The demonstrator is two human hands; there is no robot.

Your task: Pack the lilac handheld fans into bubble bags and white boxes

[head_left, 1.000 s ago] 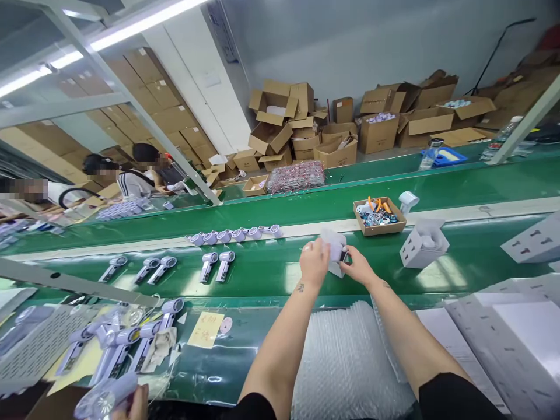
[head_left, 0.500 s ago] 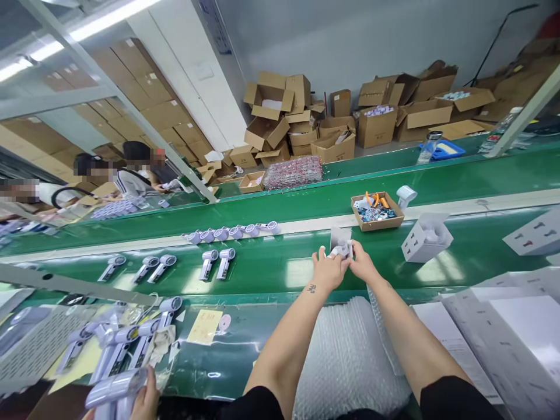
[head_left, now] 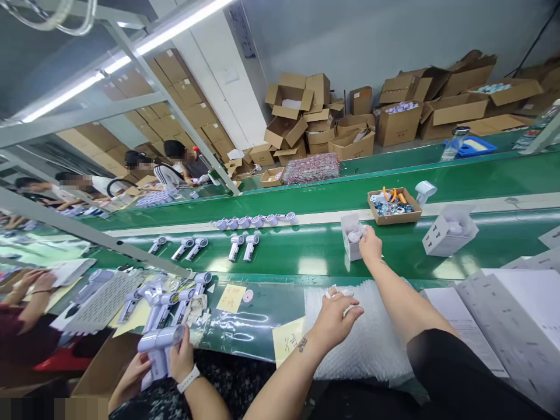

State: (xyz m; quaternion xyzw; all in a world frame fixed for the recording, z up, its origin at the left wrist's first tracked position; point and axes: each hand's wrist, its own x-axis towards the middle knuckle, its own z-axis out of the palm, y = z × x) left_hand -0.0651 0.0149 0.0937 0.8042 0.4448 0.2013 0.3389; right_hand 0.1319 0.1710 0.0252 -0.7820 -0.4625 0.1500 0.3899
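A small white box (head_left: 352, 249) stands upright with its top open on the green conveyor belt, and a whitish wrapped item shows inside it. My right hand (head_left: 371, 245) is closed on the box's right edge; its fingertips are partly hidden. Lower and to the left, my left hand (head_left: 335, 318) hovers at or just over a stack of bubble wrap (head_left: 363, 344), thumb and fingers apart. White coverings show on some of its fingertips. Whether it touches the wrap I cannot tell.
Handheld fans (head_left: 251, 248) lie along the belt. Farther right are a parts tray (head_left: 396, 217), a white fan (head_left: 424, 191) and another open white box (head_left: 450, 233). White cartons (head_left: 516, 315) stack at right. At lower left, a co-worker's hands hold a lilac fan (head_left: 161, 344).
My left hand has left the box and moved down to the bubble wrap. My right hand stays at the box, which now shows its wrapped contents. The view has shifted left.
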